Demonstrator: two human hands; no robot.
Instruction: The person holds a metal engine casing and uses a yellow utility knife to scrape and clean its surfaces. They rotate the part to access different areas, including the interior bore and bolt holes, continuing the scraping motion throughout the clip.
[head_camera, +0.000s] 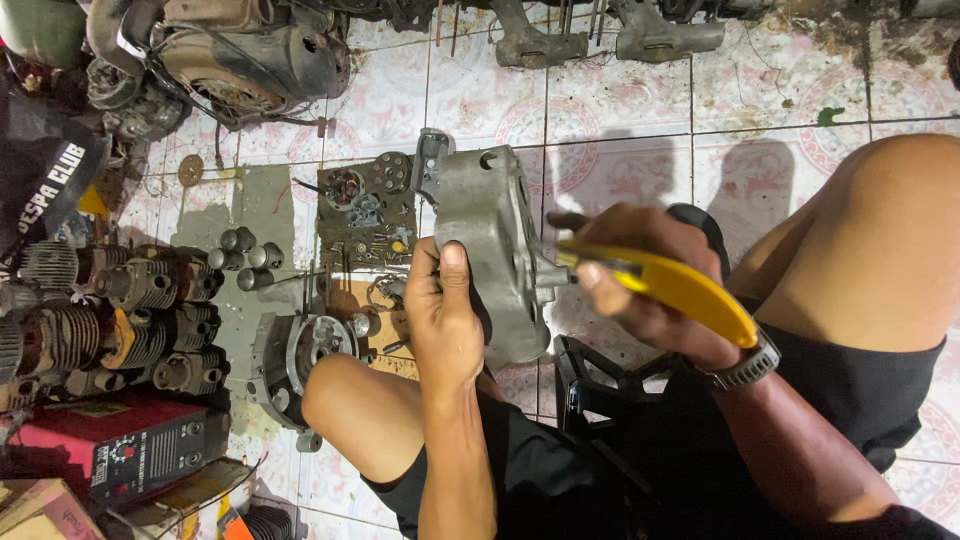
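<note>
- Left hand (443, 318) clasps the lower edge of the grey engine casing (490, 240), thumb pressed on its face
- Right hand (640, 280) closes round a yellow-handled tool (675, 288), tip touching the casing's right flank
- Casing held upright above the tiled floor (620, 130), long axis running away from the person; the left hand is the nearer
- Left of the casing: tray of small parts (366, 212), then finned cylinders (120, 320)
- Wristwatch (748, 365) on the right wrist, right of the casing

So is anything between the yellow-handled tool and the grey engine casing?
Nothing visible. The right hand has the yellow-handled tool tip right at the side of the grey engine casing, which the left hand grips.
</note>
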